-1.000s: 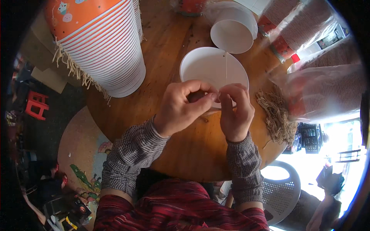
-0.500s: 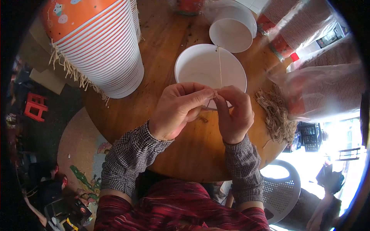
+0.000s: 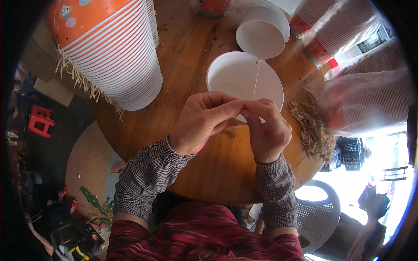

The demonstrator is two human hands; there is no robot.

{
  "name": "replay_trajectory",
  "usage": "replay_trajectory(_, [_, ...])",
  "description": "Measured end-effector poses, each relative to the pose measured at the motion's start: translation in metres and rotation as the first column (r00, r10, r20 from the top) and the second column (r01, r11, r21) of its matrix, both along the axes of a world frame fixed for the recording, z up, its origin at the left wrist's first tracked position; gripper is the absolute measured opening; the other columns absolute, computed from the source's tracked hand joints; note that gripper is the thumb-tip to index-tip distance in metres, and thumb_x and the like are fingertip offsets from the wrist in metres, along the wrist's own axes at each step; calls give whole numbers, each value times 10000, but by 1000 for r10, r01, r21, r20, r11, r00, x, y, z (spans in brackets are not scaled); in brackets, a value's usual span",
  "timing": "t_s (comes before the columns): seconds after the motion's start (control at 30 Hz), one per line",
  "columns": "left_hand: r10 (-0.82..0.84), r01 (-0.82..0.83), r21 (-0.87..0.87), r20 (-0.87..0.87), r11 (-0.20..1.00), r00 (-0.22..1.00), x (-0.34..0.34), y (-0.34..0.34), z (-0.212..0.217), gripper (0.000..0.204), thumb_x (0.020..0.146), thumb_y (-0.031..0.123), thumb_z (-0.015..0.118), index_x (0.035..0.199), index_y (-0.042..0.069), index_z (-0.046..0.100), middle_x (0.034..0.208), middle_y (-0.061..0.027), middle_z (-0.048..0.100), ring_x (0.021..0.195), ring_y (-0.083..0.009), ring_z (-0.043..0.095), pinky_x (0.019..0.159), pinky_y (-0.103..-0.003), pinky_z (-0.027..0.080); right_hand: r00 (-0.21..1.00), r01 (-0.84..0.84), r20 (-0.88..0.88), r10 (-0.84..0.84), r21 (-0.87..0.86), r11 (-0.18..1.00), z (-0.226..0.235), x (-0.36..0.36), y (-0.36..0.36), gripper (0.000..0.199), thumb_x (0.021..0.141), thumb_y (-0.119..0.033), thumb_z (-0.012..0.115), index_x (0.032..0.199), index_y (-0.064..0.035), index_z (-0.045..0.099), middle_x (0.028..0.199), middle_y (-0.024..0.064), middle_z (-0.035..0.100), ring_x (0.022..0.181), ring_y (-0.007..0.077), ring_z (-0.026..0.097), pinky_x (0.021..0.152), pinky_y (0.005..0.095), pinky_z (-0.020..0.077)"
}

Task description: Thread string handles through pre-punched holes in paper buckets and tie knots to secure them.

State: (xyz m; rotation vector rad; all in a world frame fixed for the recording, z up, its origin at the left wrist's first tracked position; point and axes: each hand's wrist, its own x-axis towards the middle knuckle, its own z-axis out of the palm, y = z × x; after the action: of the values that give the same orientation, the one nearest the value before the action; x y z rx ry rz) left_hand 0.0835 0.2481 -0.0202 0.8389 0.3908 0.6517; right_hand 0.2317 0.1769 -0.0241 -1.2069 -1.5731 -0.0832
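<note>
A white paper bucket point(image 3: 230, 74) stands on the wooden table, its open mouth facing up toward me. One beige cord point(image 3: 256, 78) runs from a hole near its far rim, taut across the opening, down to my fingertips at the near rim. My left hand point(image 3: 202, 119) pinches with thumb and forefinger, meeting the fingertips of my right hand point(image 3: 267, 126), which is also closed in a pinch. The cord's end and the near hole are hidden behind the fingers.
A tall stack of orange-and-white buckets point(image 3: 117, 56) with cord ends hanging out stands at the left. Behind lies another white bucket point(image 3: 261, 39). A bundle of beige cords point(image 3: 311, 126) lies at the right, beside plastic-wrapped bucket stacks point(image 3: 370, 104). The round table's edge point(image 3: 209, 203) curves before me.
The white bucket has shifted and turned slightly to the right, so the cord now slants. My right hand has moved a little to the right; both hands keep pinching.
</note>
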Motion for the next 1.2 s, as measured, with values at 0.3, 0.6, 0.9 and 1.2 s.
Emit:
replay_trajectory(0.3, [38, -36, 151, -10, 988, 999, 0, -4, 4, 167, 921, 71, 574, 1017, -58, 622, 941, -105, 662, 792, -117, 648, 772, -260, 573, 988, 28, -151, -39, -75, 997, 1, 0, -4, 117, 773, 32, 691, 876, -13, 657, 820, 81, 674, 754, 186, 636, 664, 282, 502])
replay_trajectory(0.6, [286, -215, 582, -32, 784, 958, 8, -12, -2, 130, 903, 49, 591, 955, -66, 622, 841, -104, 677, 776, -131, 672, 637, -233, 562, 952, 88, -285, -117, -111, 990, -6, 3, -2, 69, 872, -3, 611, 934, -9, 581, 794, 75, 672, 723, 143, 665, 653, 259, 529])
replay_trajectory(0.9, [415, -154, 950, 260, -272, 872, 16, -20, -24, 193, 758, -18, 662, 948, 2, 631, 608, -39, 570, 505, -192, 589, 465, -305, 475, 921, 387, -9, -390, -104, 916, 3, 24, -2, 59, 865, 9, 581, 895, -32, 550, 703, 90, 588, 617, 142, 589, 563, 277, 477])
replay_trajectory(1.2, [446, -266, 918, 115, 294, 888, 13, -19, -22, 69, 838, 27, 657, 892, -11, 637, 736, -102, 650, 576, -147, 617, 502, -248, 464, 907, 25, -406, -109, -206, 978, 28, 44, -14, 164, 987, -142, 468, 970, 0, 548, 749, 74, 639, 612, 80, 542, 593, 214, 443])
